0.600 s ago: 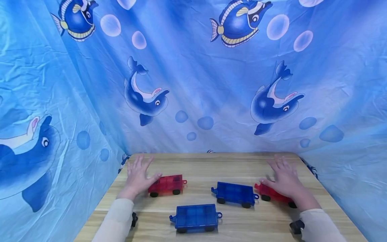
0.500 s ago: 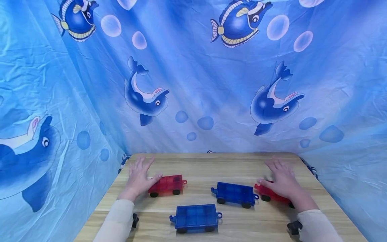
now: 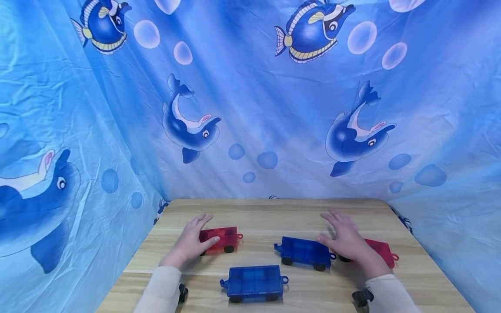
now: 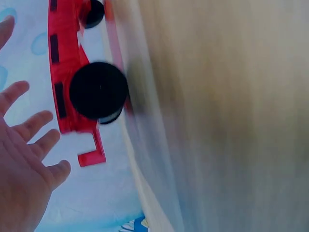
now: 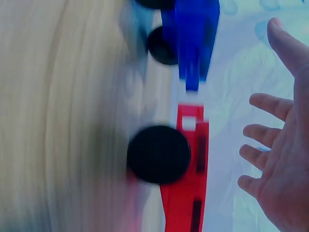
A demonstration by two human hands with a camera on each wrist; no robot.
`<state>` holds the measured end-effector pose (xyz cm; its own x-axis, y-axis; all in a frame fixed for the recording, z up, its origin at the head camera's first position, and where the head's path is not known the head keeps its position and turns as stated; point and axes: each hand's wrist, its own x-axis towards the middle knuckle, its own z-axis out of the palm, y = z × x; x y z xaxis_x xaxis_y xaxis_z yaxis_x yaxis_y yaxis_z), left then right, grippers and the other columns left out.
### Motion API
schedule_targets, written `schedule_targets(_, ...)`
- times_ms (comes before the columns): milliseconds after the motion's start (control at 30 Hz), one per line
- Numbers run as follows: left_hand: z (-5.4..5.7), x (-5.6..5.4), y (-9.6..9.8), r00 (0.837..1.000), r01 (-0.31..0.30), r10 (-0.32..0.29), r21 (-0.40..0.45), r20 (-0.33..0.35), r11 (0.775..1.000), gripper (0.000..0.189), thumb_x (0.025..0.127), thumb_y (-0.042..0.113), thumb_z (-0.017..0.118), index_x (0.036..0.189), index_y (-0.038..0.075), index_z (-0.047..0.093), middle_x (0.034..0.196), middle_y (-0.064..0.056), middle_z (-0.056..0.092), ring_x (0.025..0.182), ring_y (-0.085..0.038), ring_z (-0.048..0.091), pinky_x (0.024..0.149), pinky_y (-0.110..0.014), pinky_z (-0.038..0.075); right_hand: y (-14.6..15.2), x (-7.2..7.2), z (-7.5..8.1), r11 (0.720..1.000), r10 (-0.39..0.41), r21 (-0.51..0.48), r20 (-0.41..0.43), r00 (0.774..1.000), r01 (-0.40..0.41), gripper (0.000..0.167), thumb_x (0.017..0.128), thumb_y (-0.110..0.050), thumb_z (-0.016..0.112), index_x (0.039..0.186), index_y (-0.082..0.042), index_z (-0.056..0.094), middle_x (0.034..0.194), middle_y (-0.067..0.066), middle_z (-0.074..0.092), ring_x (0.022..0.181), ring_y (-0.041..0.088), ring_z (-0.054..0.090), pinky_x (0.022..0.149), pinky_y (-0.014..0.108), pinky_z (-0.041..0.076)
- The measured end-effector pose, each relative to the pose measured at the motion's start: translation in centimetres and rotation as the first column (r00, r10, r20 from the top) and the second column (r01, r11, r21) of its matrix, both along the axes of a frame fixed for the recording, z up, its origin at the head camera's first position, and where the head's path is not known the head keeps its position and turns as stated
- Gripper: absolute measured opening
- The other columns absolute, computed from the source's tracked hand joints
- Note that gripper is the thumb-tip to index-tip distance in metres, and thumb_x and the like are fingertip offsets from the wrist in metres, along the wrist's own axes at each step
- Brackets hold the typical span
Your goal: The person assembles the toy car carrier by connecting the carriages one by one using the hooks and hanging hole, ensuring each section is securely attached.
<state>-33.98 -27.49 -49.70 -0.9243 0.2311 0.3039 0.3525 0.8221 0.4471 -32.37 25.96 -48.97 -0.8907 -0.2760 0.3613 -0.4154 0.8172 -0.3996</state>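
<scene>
My left hand (image 3: 191,241) hovers at the left end of a red toy train car (image 3: 226,235), its fingers spread. The left wrist view shows a gap between these fingers and that red car (image 4: 67,72), whose hook and black wheels are visible. Fingers spread, my right hand (image 3: 345,238) is above the left part of a second red toy train car (image 3: 379,249), hiding much of it. Just left of this hand stands a dark blue toy train car (image 3: 303,251). In the right wrist view the palm holds nothing, apart from the red car (image 5: 190,188).
Another blue toy train car (image 3: 254,280) stands nearer the front, between the arms. All the cars rest on a wooden table (image 3: 274,217). Behind and beside it hangs a blue curtain (image 3: 250,108) printed with dolphins and fish.
My right hand has moved left, from the right red car towards the dark blue car. My left hand has shifted right over the left red car. The cars stay put.
</scene>
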Motion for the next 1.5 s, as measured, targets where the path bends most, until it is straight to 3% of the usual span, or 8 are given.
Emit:
schedule_targets(200,-0.3,0.3,1.2,0.997,-0.002,-0.001,0.032,0.078,0.999,0.092,0.085,0.066,0.077,0.162,0.03,0.042,0.169,-0.012,0.029,0.153,-0.044,0.026,0.109,-0.073,0.037,-2.3,0.1,-0.4,0.999,0.032,0.003,0.012,0.999,-0.032,0.089,0.087,-0.064,0.077,0.155,-0.012,0.052,0.165,0.022,0.034,0.151,0.048,0.027,0.115,0.076,0.017)
schedule_targets(500,-0.5,0.4,2.0,0.991,0.005,-0.01,0.037,0.134,0.999,0.093,0.081,0.055,0.088,0.16,0.034,0.044,0.168,-0.01,0.032,0.151,-0.042,0.03,0.105,-0.068,0.045,-6.3,0.2,0.3,0.994,0.105,-0.002,0.049,0.993,-0.105,0.091,0.088,-0.064,0.076,0.159,-0.016,0.047,0.167,0.016,0.035,0.152,0.044,0.031,0.115,0.075,0.024)
schedule_targets(733,-0.5,0.5,2.3,0.987,0.043,-0.047,0.03,0.153,0.999,0.091,0.081,0.05,0.09,0.159,0.029,0.047,0.166,-0.012,0.036,0.152,-0.046,0.029,0.108,-0.072,0.04,-10.1,0.7,1.2,0.984,0.178,-0.055,0.129,0.976,-0.172,0.089,0.088,-0.057,0.08,0.162,-0.024,0.043,0.167,0.008,0.037,0.153,0.041,0.031,0.115,0.072,0.028)
schedule_targets(867,-0.6,0.5,2.5,0.986,0.049,-0.055,0.042,0.155,0.998,0.088,0.08,0.042,0.092,0.157,0.027,0.051,0.163,-0.011,0.041,0.148,-0.042,0.036,0.108,-0.066,0.044,-12.3,1.2,1.4,0.974,0.228,-0.058,0.168,0.959,-0.221,0.091,0.086,-0.063,0.079,0.162,-0.028,0.041,0.164,0.004,0.04,0.152,0.037,0.033,0.116,0.069,0.03)
schedule_targets(1000,-1.0,0.6,2.4,0.988,0.031,-0.034,0.018,0.15,0.999,0.085,0.081,0.036,0.093,0.155,0.027,0.053,0.16,-0.008,0.045,0.145,-0.037,0.042,0.108,-0.062,0.046,-14.1,1.8,1.5,0.953,0.299,-0.024,0.213,0.93,-0.301,0.087,0.086,-0.068,0.076,0.158,-0.031,0.046,0.158,-0.001,0.046,0.148,0.032,0.039,0.116,0.063,0.035)
schedule_targets(1200,-1.5,0.8,2.2,0.992,0.005,-0.008,0.024,0.125,1.0,0.069,0.088,0.025,0.088,0.15,0.024,0.059,0.156,-0.005,0.05,0.144,-0.033,0.043,0.112,-0.057,0.044,-15.7,3.1,1.5,0.901,0.41,0.006,0.316,0.855,-0.434,0.074,0.086,-0.068,0.076,0.147,-0.03,0.06,0.148,-0.007,0.056,0.14,0.024,0.05,0.112,0.055,0.044)
schedule_targets(1300,-1.6,0.8,2.1,0.993,0.001,-0.004,0.025,0.115,1.0,0.067,0.088,0.024,0.087,0.15,0.025,0.06,0.154,-0.003,0.051,0.143,-0.031,0.044,0.113,-0.055,0.044,-16.1,3.6,1.4,0.876,0.444,0.021,0.357,0.822,-0.482,0.078,0.083,-0.07,0.076,0.147,-0.028,0.06,0.148,-0.008,0.055,0.139,0.023,0.05,0.111,0.054,0.045)
schedule_targets(1500,-1.9,0.7,1.9,0.995,0.001,-0.003,0.017,0.095,1.0,0.066,0.088,0.023,0.088,0.148,0.024,0.061,0.152,-0.004,0.052,0.142,-0.031,0.045,0.112,-0.055,0.044,-16.7,4.5,1.3,0.835,0.496,0.038,0.378,0.782,-0.548,0.086,0.078,-0.069,0.082,0.148,-0.025,0.059,0.144,-0.009,0.055,0.13,0.015,0.054,0.106,0.046,0.051)
